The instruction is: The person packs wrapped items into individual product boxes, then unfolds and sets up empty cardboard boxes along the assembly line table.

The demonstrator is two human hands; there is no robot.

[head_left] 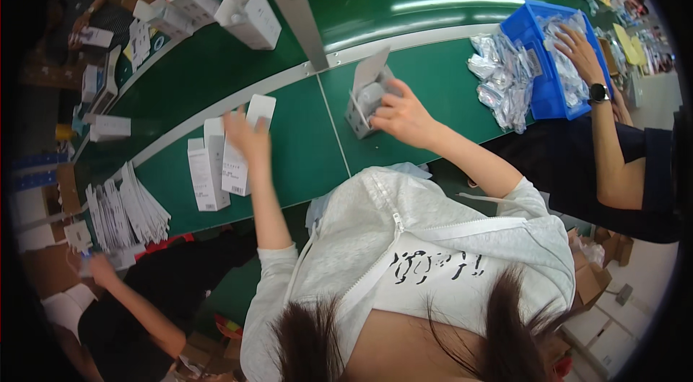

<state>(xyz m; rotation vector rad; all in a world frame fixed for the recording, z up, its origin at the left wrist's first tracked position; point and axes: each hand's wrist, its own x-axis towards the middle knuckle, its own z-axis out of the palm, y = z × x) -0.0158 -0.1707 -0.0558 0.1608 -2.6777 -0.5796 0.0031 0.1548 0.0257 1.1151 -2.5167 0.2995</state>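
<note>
My left hand (249, 135), blurred by motion, is at the top of a slim white carton (235, 167) with its flap raised. Whether its fingers grip the carton does not show clearly. Two more white cartons (207, 176) stand close beside it on the left. Further right, an open carton (359, 122) with its lid flap up sits on the green bench. My right hand (406, 116) has its fingers curled against that carton's right side, holding it. A pale rounded item (371, 97) shows inside the opening.
Flattened white cartons (130, 209) lie fanned at the left. Open white boxes (249, 19) line the shelf beyond a metal post (292, 6). Silvery bags (499, 79) lie beside a blue bin (534, 57), where a co-worker's hand (580, 53) reaches in. Another person's arm (137, 302) is at lower left.
</note>
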